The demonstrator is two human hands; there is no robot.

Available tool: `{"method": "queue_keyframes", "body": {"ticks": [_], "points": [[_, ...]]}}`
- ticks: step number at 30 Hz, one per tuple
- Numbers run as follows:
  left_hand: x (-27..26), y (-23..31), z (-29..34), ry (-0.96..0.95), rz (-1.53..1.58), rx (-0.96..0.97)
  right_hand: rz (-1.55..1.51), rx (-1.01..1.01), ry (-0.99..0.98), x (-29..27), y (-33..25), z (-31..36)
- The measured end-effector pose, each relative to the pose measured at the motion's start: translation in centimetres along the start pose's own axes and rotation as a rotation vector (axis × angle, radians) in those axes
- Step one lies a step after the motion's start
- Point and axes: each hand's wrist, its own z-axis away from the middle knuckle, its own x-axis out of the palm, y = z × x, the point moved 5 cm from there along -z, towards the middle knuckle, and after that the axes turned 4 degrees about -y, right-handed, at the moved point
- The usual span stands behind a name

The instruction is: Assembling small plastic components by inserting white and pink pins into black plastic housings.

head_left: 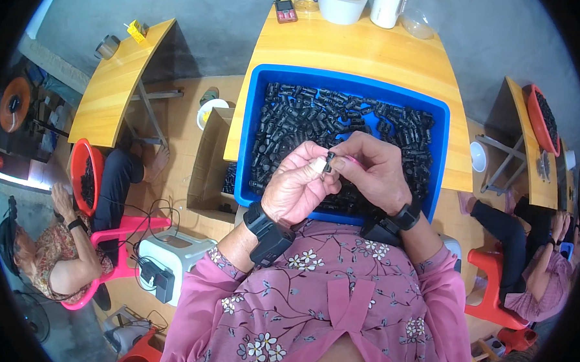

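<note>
The left hand [303, 181] is turned palm-up with its fingers curled; its thumb and index finger are nearly closed and pinch a small black fitting [330, 158]. A whitish covering [318, 164] shows at the tip of that pinch. The right hand [376, 168] faces it, knuckles up, fingers bent inward, with thumb and forefinger closed on the opposite side of the same fitting. Whether its remaining fingers hold anything cannot be told.

Both hands are positioned over the near half of a blue tray [439, 155], the fitting lying between them, near the tray's mid-width. A black wrist device is worn on each wrist: left unit [271, 235], right unit [401, 219].

The tray contains many loose black fittings [299, 113], with blue floor exposed toward the far right part. The tray rests on a yellow table [354, 45], its near side projecting past the table's near edge. Along the table's far edge, from the far left corner rightward, stand a red-and-black phone [286, 11], a white tub [341, 7] filled with black pieces, a white cylindrical container [385, 7] and a clear bowl [418, 23]. An open carton [206, 167] stands beside the table's left edge.
</note>
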Motion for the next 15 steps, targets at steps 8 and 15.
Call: {"method": "queue_keyframes", "body": {"ticks": [8, 15], "points": [[0.07, -0.25, 0.06, 0.01, -0.008, -0.038, -0.009, -0.019, -0.036, -0.1, -1.06, -0.2], [0.42, -0.23, 0.05, -0.019, 0.013, -0.062, -0.116, -0.014, -0.041, 0.0, -0.88, -0.26]]}}
